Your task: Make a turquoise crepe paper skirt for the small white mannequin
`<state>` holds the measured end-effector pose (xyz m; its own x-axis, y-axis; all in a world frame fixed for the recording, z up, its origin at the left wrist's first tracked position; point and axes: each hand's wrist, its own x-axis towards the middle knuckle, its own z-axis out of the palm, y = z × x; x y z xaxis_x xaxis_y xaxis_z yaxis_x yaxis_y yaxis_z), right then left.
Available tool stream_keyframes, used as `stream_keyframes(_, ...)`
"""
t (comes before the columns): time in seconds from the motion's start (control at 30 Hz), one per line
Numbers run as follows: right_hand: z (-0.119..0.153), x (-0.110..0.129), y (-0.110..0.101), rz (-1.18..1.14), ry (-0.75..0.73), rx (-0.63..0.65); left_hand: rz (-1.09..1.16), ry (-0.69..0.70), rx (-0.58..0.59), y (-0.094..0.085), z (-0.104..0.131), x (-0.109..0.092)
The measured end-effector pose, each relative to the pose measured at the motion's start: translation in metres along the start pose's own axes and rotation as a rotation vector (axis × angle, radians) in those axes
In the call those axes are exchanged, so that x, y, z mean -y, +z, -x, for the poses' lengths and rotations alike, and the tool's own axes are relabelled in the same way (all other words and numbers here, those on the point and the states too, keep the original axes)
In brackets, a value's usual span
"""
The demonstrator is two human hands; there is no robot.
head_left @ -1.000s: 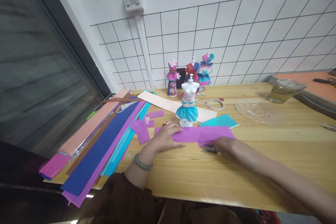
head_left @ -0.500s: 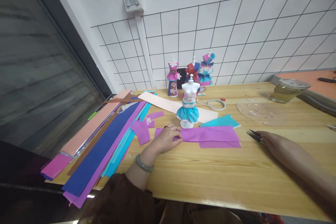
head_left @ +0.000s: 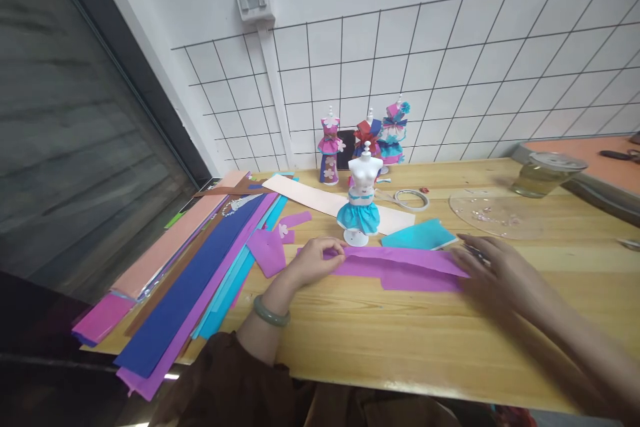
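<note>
Blue, peach, brown, pink, purple and turquoise paper-like strips (head_left: 193, 280) fan out to the left of the left hand, their near ends reaching past the table edge. A string of clear beads (head_left: 234, 205) lies on top of them. Between these strips and the left hand are purple offcuts (head_left: 267, 250), with a pale flower (head_left: 283, 230) on one. The left hand (head_left: 317, 261), a green bangle (head_left: 271, 312) at its wrist, has thumb and fingertips closed on the purple strip (head_left: 395, 257) near its left end. That strip spans the gap between the two hands, its layers slightly parted. Beyond the left hand, a pale peach strip (head_left: 305, 197) slants away behind the white mannequin (head_left: 365, 177), which wears a turquoise skirt (head_left: 359, 219) and stands just past the purple strip. Dressed figures (head_left: 330, 147) stand farther back, near the wall grid. Farther from the right hand is a tape roll (head_left: 411, 199); nearer, a turquoise piece (head_left: 420, 235) lies just beyond the strip. The right hand (head_left: 483, 263), well apart from the left, holds a dark tool (head_left: 476, 252), fingers at the strip's right end; whether they pinch it is unclear. Past the right hand are a clear plate (head_left: 463, 203) with tiny pieces and a cup (head_left: 545, 175) of yellowish liquid.
</note>
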<state>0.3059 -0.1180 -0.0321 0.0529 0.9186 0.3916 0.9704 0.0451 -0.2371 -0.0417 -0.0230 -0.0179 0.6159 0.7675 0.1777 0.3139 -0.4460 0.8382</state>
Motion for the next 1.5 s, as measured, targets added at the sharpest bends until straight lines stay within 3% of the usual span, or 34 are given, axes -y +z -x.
stream_keyframes(0.17,-0.001,0.053,0.001,-0.069,-0.319,0.104,0.195,-0.047,0.036,-0.007,0.002,-0.005)
stream_keyframes(0.27,-0.005,0.068,0.001,-0.078,-0.354,0.113,0.287,-0.069,0.028,-0.012,0.002,-0.005)
stream_keyframes(0.37,-0.015,0.071,-0.007,-0.201,-0.266,0.205,0.299,-0.127,0.01,-0.019,0.001,-0.003)
stream_keyframes(0.57,-0.03,0.07,-0.041,-0.605,0.096,0.551,0.371,-0.197,0.075,-0.03,0.002,-0.002)
stream_keyframes(0.67,-0.032,0.067,-0.055,-0.787,0.249,0.63,0.437,-0.233,0.109,-0.031,0.001,-0.002)
stream_keyframes(0.83,-0.032,0.059,-0.056,-0.945,0.494,0.63,0.539,-0.274,0.135,-0.031,0.002,0.001)
stream_keyframes(0.97,-0.029,0.057,-0.049,-1.033,0.569,0.623,0.517,-0.303,0.29,-0.03,0.005,0.004)
stream_keyframes(1.07,-0.026,0.054,-0.044,-0.923,0.563,0.565,0.391,-0.311,0.358,-0.027,0.005,0.009)
stream_keyframes(1.23,-0.018,0.037,-0.035,-0.841,0.506,0.602,0.156,-0.253,0.241,-0.023,0.002,0.019)
stream_keyframes(1.37,-0.014,0.02,-0.025,-0.883,0.406,0.624,0.175,-0.247,0.175,-0.023,0.001,0.019)
stream_keyframes(1.5,-0.014,0.011,-0.018,-0.774,0.38,0.569,0.141,-0.23,0.094,-0.022,-0.001,0.018)
